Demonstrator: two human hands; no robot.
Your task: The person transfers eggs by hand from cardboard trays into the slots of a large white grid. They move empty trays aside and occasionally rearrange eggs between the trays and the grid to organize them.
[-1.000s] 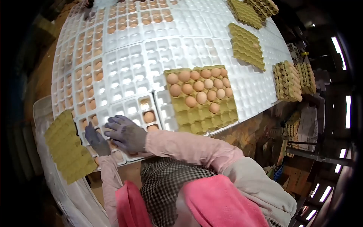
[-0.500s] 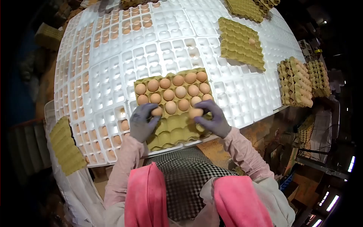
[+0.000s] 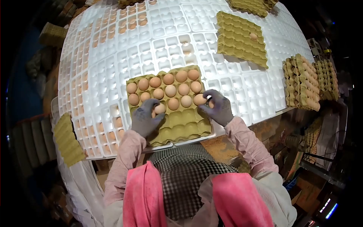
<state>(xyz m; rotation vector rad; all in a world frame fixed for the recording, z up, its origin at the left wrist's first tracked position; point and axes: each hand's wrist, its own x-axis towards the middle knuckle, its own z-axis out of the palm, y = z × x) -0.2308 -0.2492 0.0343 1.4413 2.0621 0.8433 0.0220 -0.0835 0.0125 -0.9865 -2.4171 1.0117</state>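
A yellowish pulp egg tray (image 3: 177, 126) lies before me at the table's front edge. Brown eggs (image 3: 170, 90) fill its far rows, while the near cups are bare. My left hand (image 3: 145, 118), in a grey glove, curls its thumb and fingers round a pale egg (image 3: 160, 109) at the tray's left side; a second egg shows partly behind the fingers. At the right edge, the gloved fingers of my right hand (image 3: 219, 109) close on a brown egg (image 3: 199, 99). Another egg (image 3: 211, 103) peeks out inside that hand.
White moulded trays (image 3: 136, 56) cover the table, with eggs in those at left. A pulp tray (image 3: 242, 39) holding one egg lies at the back right. Stacked egg-filled trays (image 3: 300, 83) stand at the right edge. Another pulp tray (image 3: 69, 140) sits at left.
My right hand has moved up the tray from the bare cups to the egg at the right end of a filled row. My left hand has its fingers round a pale egg. The view has shifted slightly.
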